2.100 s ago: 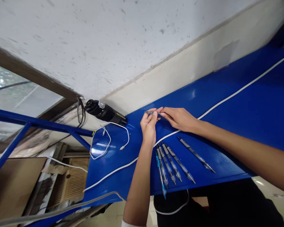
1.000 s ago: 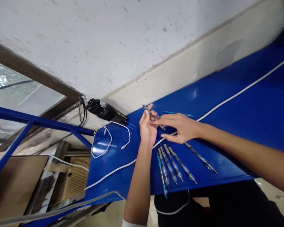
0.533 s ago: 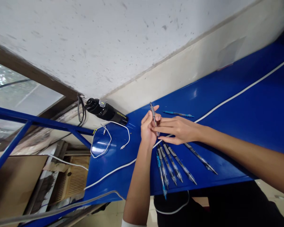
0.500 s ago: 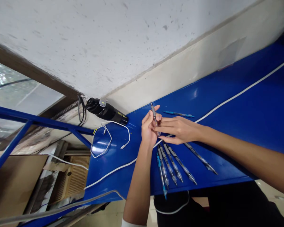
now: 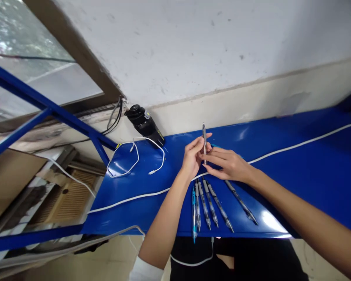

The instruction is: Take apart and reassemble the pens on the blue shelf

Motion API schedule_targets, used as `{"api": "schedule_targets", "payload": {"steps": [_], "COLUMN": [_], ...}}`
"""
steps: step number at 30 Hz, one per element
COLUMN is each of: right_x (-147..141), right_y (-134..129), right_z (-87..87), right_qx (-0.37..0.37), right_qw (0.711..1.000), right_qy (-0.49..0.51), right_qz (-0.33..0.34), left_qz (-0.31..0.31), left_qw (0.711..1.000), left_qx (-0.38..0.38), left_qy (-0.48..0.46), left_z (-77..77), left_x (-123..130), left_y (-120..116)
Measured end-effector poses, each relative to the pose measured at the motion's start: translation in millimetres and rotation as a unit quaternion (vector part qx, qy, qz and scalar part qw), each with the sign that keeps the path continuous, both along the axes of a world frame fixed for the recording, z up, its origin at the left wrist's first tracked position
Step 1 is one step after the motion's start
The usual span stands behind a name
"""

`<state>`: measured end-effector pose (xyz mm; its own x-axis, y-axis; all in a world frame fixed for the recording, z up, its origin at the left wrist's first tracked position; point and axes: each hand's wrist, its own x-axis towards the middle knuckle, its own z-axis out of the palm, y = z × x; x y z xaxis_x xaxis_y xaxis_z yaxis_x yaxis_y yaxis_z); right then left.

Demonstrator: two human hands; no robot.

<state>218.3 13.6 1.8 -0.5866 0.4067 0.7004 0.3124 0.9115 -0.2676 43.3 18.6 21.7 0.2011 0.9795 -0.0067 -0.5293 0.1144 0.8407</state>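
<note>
My left hand [image 5: 193,156] grips a grey and clear pen [image 5: 204,134], which stands nearly upright with its tip pointing away from me. The fingers of my right hand [image 5: 226,164] close on the lower end of the same pen. Below my hands, a blue pen [image 5: 194,214] and several grey pens [image 5: 204,207] lie side by side near the table's front edge. One more grey pen [image 5: 242,203] lies apart, to their right. Behind my right hand a blue pen [image 5: 219,147] is mostly hidden.
A black bottle [image 5: 146,127] stands by the wall at the back left of the blue table [image 5: 128,222]. Beside it lies a coiled white cable [image 5: 137,156]. A long white cord [image 5: 295,145] crosses the table, passing under my hands. Blue metal bars [image 5: 46,105] frame the left side.
The camera view has turned, so the table edge looks more level. Both hands still hold the pen, which now looks more upright. My right hand covers more of the blue pen behind it.
</note>
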Motion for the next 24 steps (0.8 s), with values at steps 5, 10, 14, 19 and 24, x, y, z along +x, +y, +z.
{"api": "schedule_targets", "payload": {"steps": [5, 10, 14, 19, 24], "right_x": [-4.2, -7.5, -6.1, 15.5, 51.9], "right_y": [-1.2, -1.0, -6.1, -47.5, -125.2], "right_z": [-4.0, -5.7, 10.0, 35.0, 32.2], "right_qx": [0.003, 0.015, -0.002, -0.105, -0.176], "right_qw": [1.000, 1.000, 0.999, 0.989, 0.958], "right_qy": [0.010, -0.002, -0.046, -0.062, -0.006], "right_qz": [-0.001, -0.010, -0.012, -0.078, -0.224], "left_qz": [-0.015, -0.010, -0.009, 0.028, 0.017], "left_qw": [1.000, 1.000, 0.999, 0.998, 0.994], "left_qx": [0.007, 0.013, 0.020, 0.056, 0.096], "left_qy": [-0.003, -0.022, -0.024, 0.018, 0.044], "left_z": [-3.5, -7.3, -9.9, -12.2, -11.9], "left_x": [-0.8, -1.9, -2.0, -1.1, 3.0], "left_y": [0.9, 2.8, 4.9, 6.9, 6.2]}}
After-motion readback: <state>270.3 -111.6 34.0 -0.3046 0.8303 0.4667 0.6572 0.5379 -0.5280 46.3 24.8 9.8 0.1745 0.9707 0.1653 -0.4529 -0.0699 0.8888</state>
